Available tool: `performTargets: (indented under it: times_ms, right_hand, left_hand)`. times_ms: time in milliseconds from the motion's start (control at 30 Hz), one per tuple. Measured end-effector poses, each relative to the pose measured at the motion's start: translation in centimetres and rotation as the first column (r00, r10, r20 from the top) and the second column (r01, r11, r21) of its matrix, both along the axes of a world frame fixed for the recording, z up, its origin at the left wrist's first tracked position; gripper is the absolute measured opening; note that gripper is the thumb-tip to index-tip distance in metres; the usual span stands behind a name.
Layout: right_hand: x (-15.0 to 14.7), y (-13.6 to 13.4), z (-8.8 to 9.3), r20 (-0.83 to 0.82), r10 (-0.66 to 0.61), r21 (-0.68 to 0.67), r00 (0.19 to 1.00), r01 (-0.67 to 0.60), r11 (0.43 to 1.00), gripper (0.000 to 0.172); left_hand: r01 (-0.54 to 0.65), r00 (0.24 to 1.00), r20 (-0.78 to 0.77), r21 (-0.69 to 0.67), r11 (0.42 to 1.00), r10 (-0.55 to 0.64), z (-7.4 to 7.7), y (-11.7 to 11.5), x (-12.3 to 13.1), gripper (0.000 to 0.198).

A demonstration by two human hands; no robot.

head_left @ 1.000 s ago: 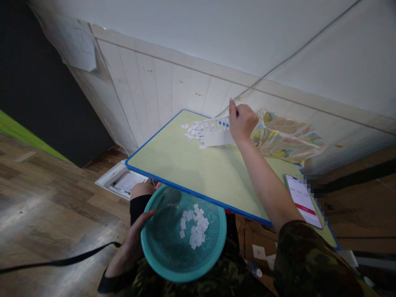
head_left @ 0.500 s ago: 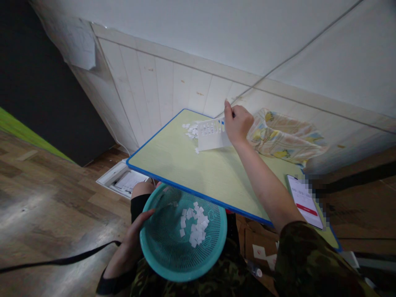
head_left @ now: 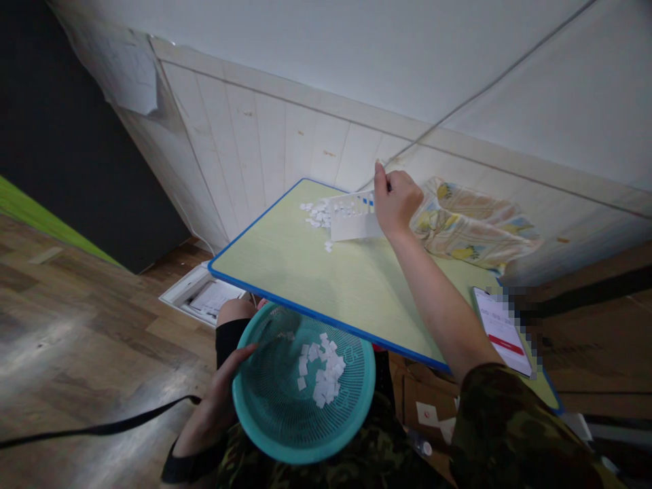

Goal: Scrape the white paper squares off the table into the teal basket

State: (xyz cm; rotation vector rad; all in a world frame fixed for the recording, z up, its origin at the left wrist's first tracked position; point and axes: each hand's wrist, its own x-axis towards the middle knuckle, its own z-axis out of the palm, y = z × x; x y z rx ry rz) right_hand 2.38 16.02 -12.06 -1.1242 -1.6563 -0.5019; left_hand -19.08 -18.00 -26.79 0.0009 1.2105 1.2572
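My right hand (head_left: pixel 399 202) is closed on a flat white plastic piece with a row of cut-out slots (head_left: pixel 354 227). That piece stands on edge on the pale green table (head_left: pixel 285 265), next to a pile of small white paper squares (head_left: pixel 316 212). A few squares (head_left: pixel 328 246) lie just in front of the pile. My left hand (head_left: pixel 231 370) grips the left rim of a turquoise plastic basket (head_left: pixel 303 454) held on my lap below the table edge. More white squares (head_left: pixel 327 380) are inside the basket, mostly right of its middle.
A bunched lemon-print cloth (head_left: pixel 468 227) lies at the table's back right, against the wall. A phone (head_left: pixel 502 333) rests near the right end. A white open box (head_left: pixel 201 292) sits on the floor at the left. A cable (head_left: pixel 473 95) runs across the wall.
My right hand has shifted slightly right with the white slotted piece, away from the pile. Some squares by its lower corner now lie more exposed. The basket has barely moved.
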Motion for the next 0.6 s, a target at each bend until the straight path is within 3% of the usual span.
performTargets:
  times_ms: [367, 500, 600]
  right_hand:
    - [-0.2, -0.24, -0.01, -0.005, 0.018, -0.03, 1.0, -0.019, 0.999, 0.052]
    - [0.33, 0.16, 0.32, -0.016, 0.043, -0.051, 0.999, -0.043, 0.998, 0.053]
    - [0.3, 0.37, 0.25, -0.013, 0.057, 0.004, 0.998, -0.057, 0.998, 0.054]
  left_hand:
    - [0.003, 0.999, -0.044, 0.021, 1.0, -0.002, 0.53, 0.06, 0.18, 0.01]
    - [0.012, 1.0, -0.018, 0.031, 0.999, -0.011, 0.25, -0.08, 0.09, 0.022]
    - [0.002, 1.0, -0.022, 0.026, 1.0, -0.002, 0.24, 0.01, 0.14, 0.024]
